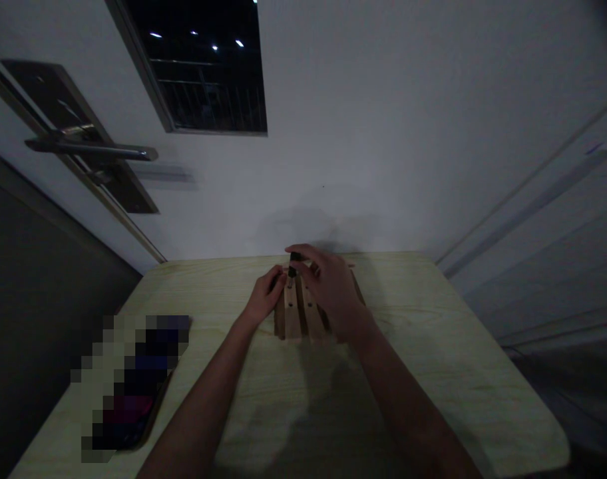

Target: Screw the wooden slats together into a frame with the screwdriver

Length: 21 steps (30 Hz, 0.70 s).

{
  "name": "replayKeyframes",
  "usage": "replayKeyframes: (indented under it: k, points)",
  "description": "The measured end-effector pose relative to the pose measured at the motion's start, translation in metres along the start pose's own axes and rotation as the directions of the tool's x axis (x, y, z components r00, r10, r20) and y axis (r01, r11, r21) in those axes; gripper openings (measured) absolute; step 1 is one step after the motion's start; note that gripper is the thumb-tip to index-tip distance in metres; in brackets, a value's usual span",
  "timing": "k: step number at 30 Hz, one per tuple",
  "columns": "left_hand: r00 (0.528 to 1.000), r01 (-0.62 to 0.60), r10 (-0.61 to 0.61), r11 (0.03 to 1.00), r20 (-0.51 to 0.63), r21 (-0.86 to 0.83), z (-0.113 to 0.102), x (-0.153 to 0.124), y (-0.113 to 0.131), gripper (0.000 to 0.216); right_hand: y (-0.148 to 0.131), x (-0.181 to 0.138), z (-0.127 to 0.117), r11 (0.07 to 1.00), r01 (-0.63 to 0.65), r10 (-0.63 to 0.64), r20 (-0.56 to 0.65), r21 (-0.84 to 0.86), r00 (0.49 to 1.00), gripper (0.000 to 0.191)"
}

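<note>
A small slatted wooden piece (293, 322) lies on the table with dark screw heads or holes along its slats. My right hand (333, 283) is closed round the black handle of a short screwdriver (294, 265), which stands nearly upright. The screwdriver's metal tip points down at the upper end of a left slat; whether it sits in a screw is too small to tell. My left hand (264, 296) grips the wooden piece at its upper left edge, thumb and fingers close to the screwdriver's tip. My right hand hides much of the piece's right side.
The pale wood-grain table (423, 372) has rounded front corners and meets a white door (383, 153) at the back. A phone (144, 386), partly pixelated, lies at the left. A metal door handle (98, 150) juts out at the upper left, beside a dark window (203, 73).
</note>
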<state>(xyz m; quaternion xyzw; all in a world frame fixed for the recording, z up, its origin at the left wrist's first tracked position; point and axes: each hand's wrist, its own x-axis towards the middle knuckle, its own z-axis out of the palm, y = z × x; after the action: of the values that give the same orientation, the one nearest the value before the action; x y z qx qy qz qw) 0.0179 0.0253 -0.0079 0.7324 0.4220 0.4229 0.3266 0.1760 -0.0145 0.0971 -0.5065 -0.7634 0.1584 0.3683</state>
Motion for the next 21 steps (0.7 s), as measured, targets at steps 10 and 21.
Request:
replayKeyframes:
  k: [10, 21]
  points:
    - [1.0, 0.006, -0.006, 1.0, -0.019, 0.015, 0.001, 0.001, -0.001, 0.031, -0.009, 0.008, 0.002, 0.999, -0.004, 0.004, 0.002, -0.045, 1.0, 0.03]
    - [1.0, 0.007, -0.007, 0.999, -0.019, -0.037, 0.001, 0.002, -0.001, 0.03, 0.004, 0.013, -0.001, 0.984, 0.178, -0.179, 0.06, 0.029, 0.982, 0.036]
